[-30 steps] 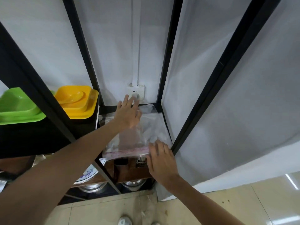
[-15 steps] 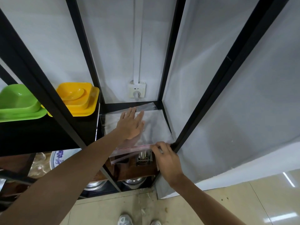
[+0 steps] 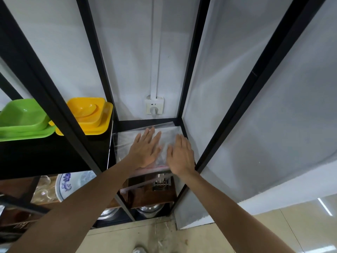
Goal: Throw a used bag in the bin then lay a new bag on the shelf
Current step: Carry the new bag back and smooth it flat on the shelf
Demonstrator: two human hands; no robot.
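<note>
A clear plastic zip bag (image 3: 124,143) with a pink seal strip along its near edge lies flat on the narrow black-framed shelf (image 3: 145,122). My left hand (image 3: 145,148) rests palm down on the bag's middle, fingers spread. Beside it, my right hand (image 3: 180,156) also lies flat on the bag's right part, fingers together and pointing to the wall. Neither hand grips anything. The bag's near edge reaches the shelf's front rim. No bin is in view.
A yellow dish set (image 3: 87,115) and a green dish set (image 3: 23,121) sit on the black shelf to the left. A wall socket (image 3: 154,106) is behind the bag. Lower shelves hold a blue-patterned plate (image 3: 67,185), metal pots (image 3: 151,209) and a metal tool (image 3: 162,185). Black uprights frame the compartment.
My right hand left the bag's near seal edge and moved up onto the bag, flat beside my left hand. The bag has settled flatter on the shelf.
</note>
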